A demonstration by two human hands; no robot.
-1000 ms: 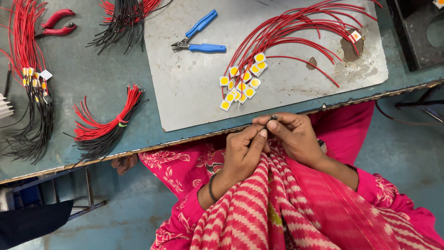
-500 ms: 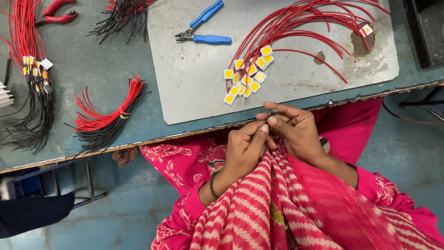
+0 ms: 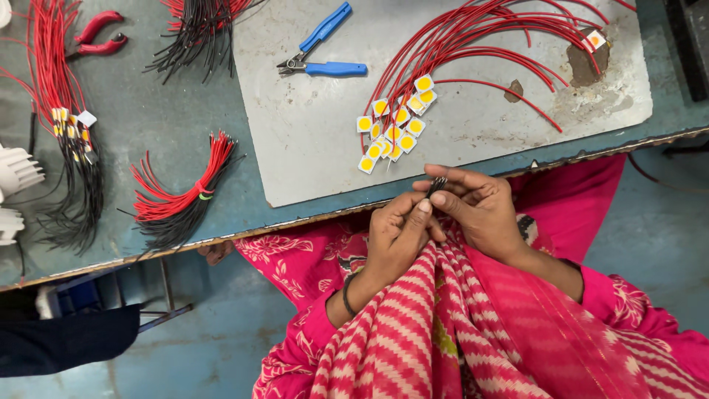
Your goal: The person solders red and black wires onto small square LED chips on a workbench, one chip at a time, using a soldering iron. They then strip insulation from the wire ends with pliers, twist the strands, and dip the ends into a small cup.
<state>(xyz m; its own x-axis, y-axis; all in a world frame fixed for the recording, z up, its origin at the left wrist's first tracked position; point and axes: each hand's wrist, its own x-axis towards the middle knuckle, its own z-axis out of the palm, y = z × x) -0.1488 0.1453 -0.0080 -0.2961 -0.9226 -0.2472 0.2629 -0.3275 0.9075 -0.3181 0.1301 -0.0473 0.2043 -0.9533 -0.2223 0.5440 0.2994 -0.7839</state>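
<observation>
The left hand [image 3: 395,233] and right hand [image 3: 480,207] meet just off the desk's [image 3: 148,125] near edge, over the lap; their fingertips together pinch a small dark part [image 3: 436,184], too small to identify; beyond it, on the grey mat [image 3: 310,148], lies a cluster of yellow chips [image 3: 391,125] on red wires [image 3: 473,52]; blue pliers [image 3: 323,53] lie toward the mat's far edge; left of the mat, near the desk's front edge, sits a tied bundle [image 3: 185,196] of red and black wires; red cutters [image 3: 96,35] lie at the far left corner.
</observation>
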